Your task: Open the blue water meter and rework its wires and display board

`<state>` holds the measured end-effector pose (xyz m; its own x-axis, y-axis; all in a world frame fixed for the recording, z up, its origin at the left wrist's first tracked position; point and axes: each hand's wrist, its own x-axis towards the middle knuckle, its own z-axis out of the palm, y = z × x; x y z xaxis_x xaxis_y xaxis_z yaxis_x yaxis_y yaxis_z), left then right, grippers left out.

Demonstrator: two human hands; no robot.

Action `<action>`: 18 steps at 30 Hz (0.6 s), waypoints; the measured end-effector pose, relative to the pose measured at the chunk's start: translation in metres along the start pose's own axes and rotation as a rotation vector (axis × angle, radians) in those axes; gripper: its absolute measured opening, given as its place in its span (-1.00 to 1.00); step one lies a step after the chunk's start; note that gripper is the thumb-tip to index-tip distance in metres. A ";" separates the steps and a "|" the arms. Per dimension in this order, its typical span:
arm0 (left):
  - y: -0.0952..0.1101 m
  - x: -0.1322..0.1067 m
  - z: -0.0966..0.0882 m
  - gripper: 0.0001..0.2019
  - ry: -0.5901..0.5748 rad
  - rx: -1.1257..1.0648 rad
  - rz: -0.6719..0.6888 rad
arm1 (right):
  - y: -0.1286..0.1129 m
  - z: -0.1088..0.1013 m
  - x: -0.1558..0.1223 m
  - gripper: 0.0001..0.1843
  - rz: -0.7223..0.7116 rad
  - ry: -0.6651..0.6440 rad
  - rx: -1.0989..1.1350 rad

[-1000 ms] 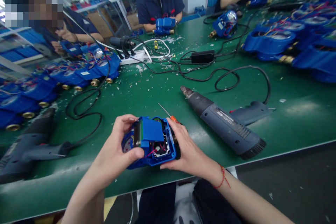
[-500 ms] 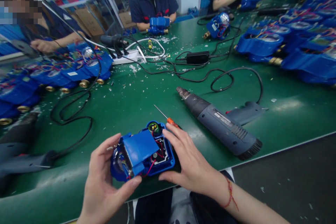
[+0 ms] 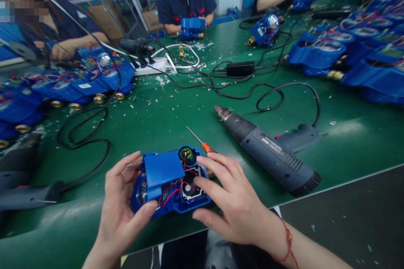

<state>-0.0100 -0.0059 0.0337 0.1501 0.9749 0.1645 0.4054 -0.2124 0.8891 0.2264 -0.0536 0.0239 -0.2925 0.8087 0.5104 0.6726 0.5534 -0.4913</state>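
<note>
A blue water meter [image 3: 176,209] lies in front of me at the table's near edge, its inside open to view. Red wires, a dark part in a white frame and a round green-and-black part show in its right half. A flat blue cover [image 3: 164,169] lies over the left half. My left hand [image 3: 121,201] is wrapped around the meter's left end, thumb at the front. Over the right end is my right hand [image 3: 232,197], its fingers spread, one fingertip reaching in by the white frame. An orange-handled screwdriver [image 3: 207,147] lies just behind that hand, its handle partly hidden.
A grey heat gun [image 3: 273,151] rests to the right, another [image 3: 28,193] at the left edge. Black cables and a white power strip [image 3: 153,66] cross the green table [image 3: 158,122]. Blue meters [image 3: 318,54] stand in groups on both sides. Co-workers sit opposite.
The blue cover has turned slightly and moved left, baring more wires. My right index finger has moved into the housing. My left hand keeps its hold.
</note>
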 end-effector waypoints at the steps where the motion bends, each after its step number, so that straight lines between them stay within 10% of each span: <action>1: -0.001 0.000 0.001 -0.25 0.005 -0.005 0.004 | 0.000 -0.001 0.001 -0.57 0.017 0.015 0.035; 18: -0.012 0.003 0.004 -0.30 -0.047 -0.049 0.118 | -0.006 -0.002 0.036 -0.73 0.258 -0.148 -0.007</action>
<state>-0.0111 -0.0008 0.0218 0.2367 0.9389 0.2497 0.3377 -0.3205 0.8850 0.2134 -0.0287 0.0470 -0.2068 0.9432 0.2601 0.7421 0.3244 -0.5866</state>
